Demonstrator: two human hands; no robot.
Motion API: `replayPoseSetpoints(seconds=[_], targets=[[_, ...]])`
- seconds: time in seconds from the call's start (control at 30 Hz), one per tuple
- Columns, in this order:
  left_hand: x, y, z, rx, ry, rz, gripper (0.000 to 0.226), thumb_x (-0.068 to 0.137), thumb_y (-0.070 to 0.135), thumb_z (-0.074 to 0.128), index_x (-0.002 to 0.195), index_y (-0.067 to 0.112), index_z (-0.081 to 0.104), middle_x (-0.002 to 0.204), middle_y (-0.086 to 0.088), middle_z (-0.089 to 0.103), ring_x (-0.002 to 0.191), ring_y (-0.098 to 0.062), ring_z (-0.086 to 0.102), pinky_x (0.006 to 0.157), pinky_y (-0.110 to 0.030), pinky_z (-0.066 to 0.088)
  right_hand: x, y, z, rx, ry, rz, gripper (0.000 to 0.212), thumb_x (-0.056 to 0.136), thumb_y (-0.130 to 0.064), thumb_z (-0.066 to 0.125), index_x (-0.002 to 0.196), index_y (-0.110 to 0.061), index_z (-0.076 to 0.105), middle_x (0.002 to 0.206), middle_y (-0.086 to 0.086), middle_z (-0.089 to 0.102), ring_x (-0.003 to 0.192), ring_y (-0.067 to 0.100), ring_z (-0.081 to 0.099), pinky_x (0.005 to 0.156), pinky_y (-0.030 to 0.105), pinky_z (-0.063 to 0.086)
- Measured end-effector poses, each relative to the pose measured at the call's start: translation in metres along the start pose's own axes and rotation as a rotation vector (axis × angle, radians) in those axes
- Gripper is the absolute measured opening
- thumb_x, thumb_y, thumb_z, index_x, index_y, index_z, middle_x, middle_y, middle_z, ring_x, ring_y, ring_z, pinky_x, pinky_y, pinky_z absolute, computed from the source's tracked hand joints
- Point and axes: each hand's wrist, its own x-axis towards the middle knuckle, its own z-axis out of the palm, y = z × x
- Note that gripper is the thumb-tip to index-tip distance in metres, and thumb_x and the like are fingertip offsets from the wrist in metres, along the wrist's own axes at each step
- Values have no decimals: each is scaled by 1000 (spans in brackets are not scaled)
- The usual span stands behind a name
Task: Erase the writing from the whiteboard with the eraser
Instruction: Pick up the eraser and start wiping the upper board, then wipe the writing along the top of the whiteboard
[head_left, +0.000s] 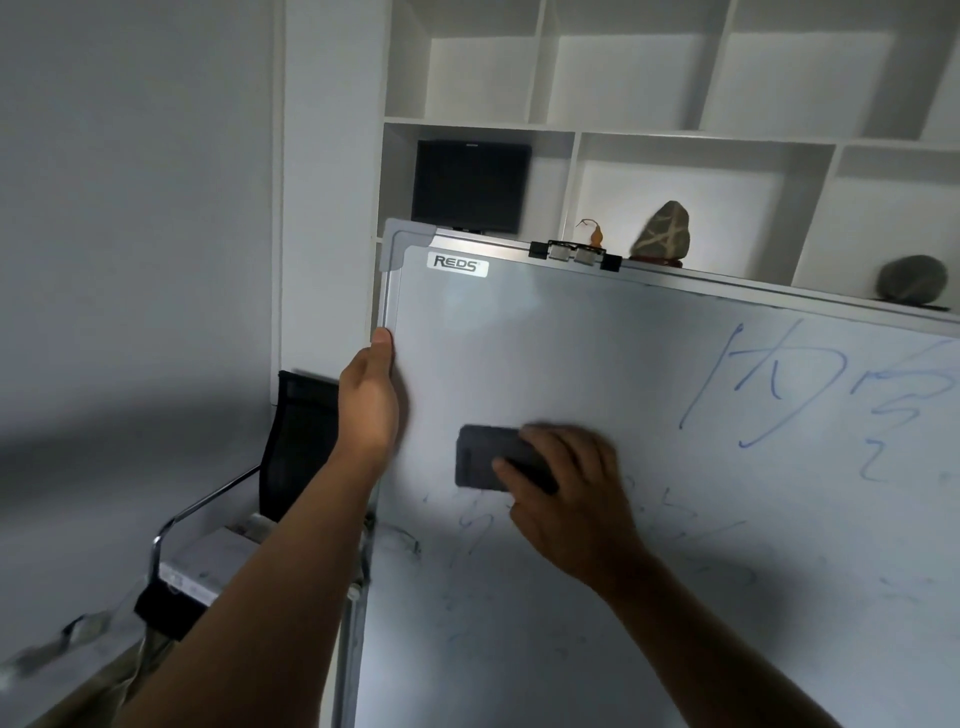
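Okay, head view only:
Whiteboard (571, 338): stood tilted, grey metal frame, "REDS" label (457, 264) at its upper left corner; filled the right and centre of the view.
Eraser (488, 460): dark, rectangular, lay flat against the board face in the centre-left area, just above smeared faint marks.
Right hand (569, 499): fingers curled round the eraser's right end, thumb along its lower edge, pressed it to the board; blurred.
Left hand (370, 400): gripped the board's left frame edge, thumb lay along the front of the frame pointing up; the other fingers went behind the edge, hidden, so cannot tell how they lay.
Writing (769, 384): blue strokes were on the right part of the board, well apart from the eraser; paler smudged traces (467, 530) lay below the eraser.
Clips (574, 254): black clips sat on the board's top edge.
Shelf unit (571, 124): white, open compartments behind the board; held a dark monitor (470, 187), a patterned stone (665, 231), a round grey stone (911, 278), a small gourd (595, 234).
Chair (296, 441): black mesh back, chrome arm, left of the board.
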Motion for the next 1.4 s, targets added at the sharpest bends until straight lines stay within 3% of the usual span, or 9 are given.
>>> replayPoseSetpoints(seconds=[0.1,0.23,0.37,0.5,0.67,0.8,1.0,1.1,1.4], targets=[[-1,1,2,45,25,-14,38,100,44,39,88,11,54,79,2,53,69,-1,49,55,-2,38,-1,-9,1,18,107,220,30,85,-18,56,114,-24,61,123,17,57,107,36,51,93,46,39],[-1,2,0,76,23,6,39,100,45,39,85,11,52,75,-4,42,64,-7,42,59,-9,39,-15,-28,10,41,-48,-120,33,89,-15,60,119,-27,67,122,14,64,109,33,59,96,44,42],[-5,6,2,80,23,-8,42,101,42,39,73,12,50,72,4,50,66,-3,48,57,-1,39,-7,-25,13,31,50,219,37,89,-13,63,124,-25,64,122,18,63,110,36,54,92,46,44],[-7,8,0,71,22,-18,41,101,42,38,84,10,58,76,7,55,70,-1,50,70,-15,37,-15,-46,21,50,-92,-129,38,94,-14,52,127,-28,63,127,14,62,112,33,56,99,45,42],[-11,11,1,67,39,-3,58,101,41,39,115,-15,51,114,-26,54,110,-31,52,98,-33,40,0,-35,15,-14,101,297,30,98,-19,48,124,-24,63,128,17,55,113,37,48,94,46,42],[-8,6,-1,86,38,13,62,101,43,38,116,-16,45,126,-32,45,119,-41,45,101,-39,39,-16,-40,14,16,-110,-86,38,99,-15,39,127,-27,60,129,14,59,115,33,51,96,45,43],[-9,2,3,135,108,38,51,101,43,38,94,-4,56,99,-28,56,97,-35,56,86,-34,41,9,-15,-10,47,130,556,40,88,-27,57,126,-19,49,129,17,48,113,34,47,94,44,42],[-13,-2,6,265,150,158,41,100,40,33,100,7,58,97,-6,58,101,-28,55,86,-33,40,9,-12,-19,39,1,260,41,84,-25,58,124,-21,50,125,14,55,110,32,49,90,45,48],[-36,64,77,682,88,900,49,89,31,47,135,13,48,134,-15,46,122,-28,42,100,-41,33,3,46,-44,-59,22,203,45,82,-22,66,125,-18,50,121,18,60,105,33,52,85,43,50]])
